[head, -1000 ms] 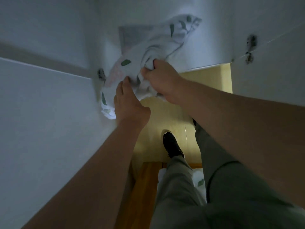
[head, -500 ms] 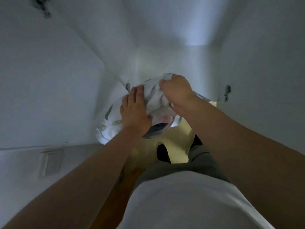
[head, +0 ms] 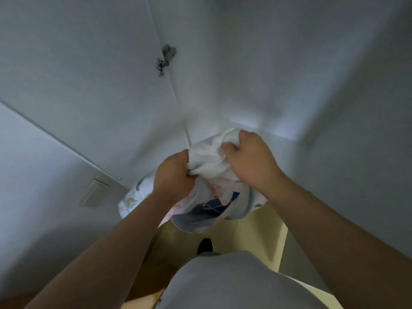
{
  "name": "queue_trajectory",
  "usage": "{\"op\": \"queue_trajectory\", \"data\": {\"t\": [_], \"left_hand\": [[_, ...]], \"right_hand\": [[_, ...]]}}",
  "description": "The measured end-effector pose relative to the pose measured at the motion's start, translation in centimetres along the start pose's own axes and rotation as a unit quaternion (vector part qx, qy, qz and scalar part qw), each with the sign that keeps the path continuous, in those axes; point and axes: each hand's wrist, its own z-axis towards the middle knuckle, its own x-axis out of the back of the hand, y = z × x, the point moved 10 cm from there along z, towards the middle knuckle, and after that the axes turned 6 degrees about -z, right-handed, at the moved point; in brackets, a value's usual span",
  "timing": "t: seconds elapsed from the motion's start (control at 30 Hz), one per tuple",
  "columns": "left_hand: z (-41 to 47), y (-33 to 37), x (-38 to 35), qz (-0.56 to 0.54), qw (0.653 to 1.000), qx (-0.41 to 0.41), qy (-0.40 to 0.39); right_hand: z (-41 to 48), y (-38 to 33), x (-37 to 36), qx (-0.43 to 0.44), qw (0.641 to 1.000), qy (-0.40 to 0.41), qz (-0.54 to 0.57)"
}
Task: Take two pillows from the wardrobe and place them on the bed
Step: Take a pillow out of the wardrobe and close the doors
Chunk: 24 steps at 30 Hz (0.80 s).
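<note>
A: What does the pillow [head: 207, 166] look like?
B: Soft and white, crumpled, with green leaf prints on its left end and a dark blue patch underneath. It hangs in front of the white wardrobe [head: 111, 85], above the yellow floor [head: 240, 237].
A: And the grip?
B: The left hand [head: 172, 175] and right hand [head: 249, 161] are both fisted tight into its fabric.
A: Any change?
B: Half a second ago the pillow sat higher; the hinge [head: 166, 59] has swung toward the middle
</note>
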Motion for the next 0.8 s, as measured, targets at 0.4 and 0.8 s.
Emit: {"op": "queue_trajectory", "data": {"t": [0.4,0.8], "left_hand": [[-3.6,-0.3,12.6,-0.045,0.995,0.093,-0.009],[-4.4,-9.3,22.8,-0.292,0.886,0.249,0.261]], "right_hand": [[-0.5,-7.0,-4.2,0.103,0.978,-0.029,0.177],[-2.4,-15.8,-4.9,0.076,0.948,-0.023,0.307]]}}
